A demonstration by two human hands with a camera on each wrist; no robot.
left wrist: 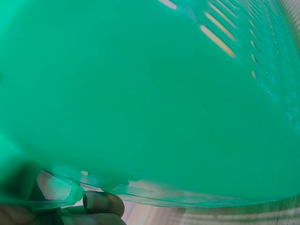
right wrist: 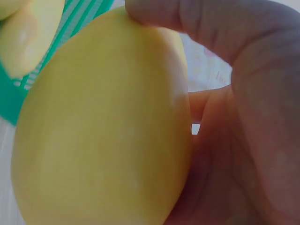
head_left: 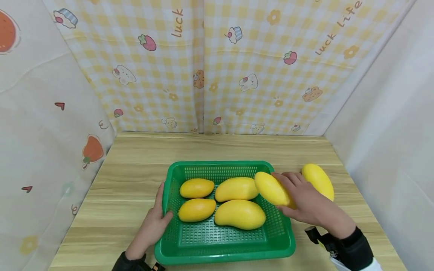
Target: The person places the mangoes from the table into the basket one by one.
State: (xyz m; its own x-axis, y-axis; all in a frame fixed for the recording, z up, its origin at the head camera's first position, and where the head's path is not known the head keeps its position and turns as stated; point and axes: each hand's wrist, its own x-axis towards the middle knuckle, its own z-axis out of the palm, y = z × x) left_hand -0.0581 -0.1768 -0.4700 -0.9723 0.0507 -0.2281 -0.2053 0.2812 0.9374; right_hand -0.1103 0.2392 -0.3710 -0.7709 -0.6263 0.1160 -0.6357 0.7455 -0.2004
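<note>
A green plastic basket (head_left: 223,254) stands on the table with several yellow mangoes inside, among them a large curved mango (head_left: 240,214) and a smaller mango (head_left: 197,188). My left hand (head_left: 154,222) grips the basket's left rim, thumb over the edge and fingers outside. In the left wrist view the green wall (left wrist: 140,103) fills most of the picture, with fingertips (left wrist: 110,204) at its edge. Over the basket's right rim, my right hand (head_left: 303,199) holds another mango (head_left: 272,189) between thumb and fingers. That mango (right wrist: 103,122) looms large in the right wrist view.
One more mango (head_left: 318,180) lies on the wooden table (head_left: 135,180) to the right, behind my right hand. A sliver of yellow shows beside the right wrist. A checked curtain (head_left: 220,75) hangs at the back, and pale walls of cloth stand on both sides.
</note>
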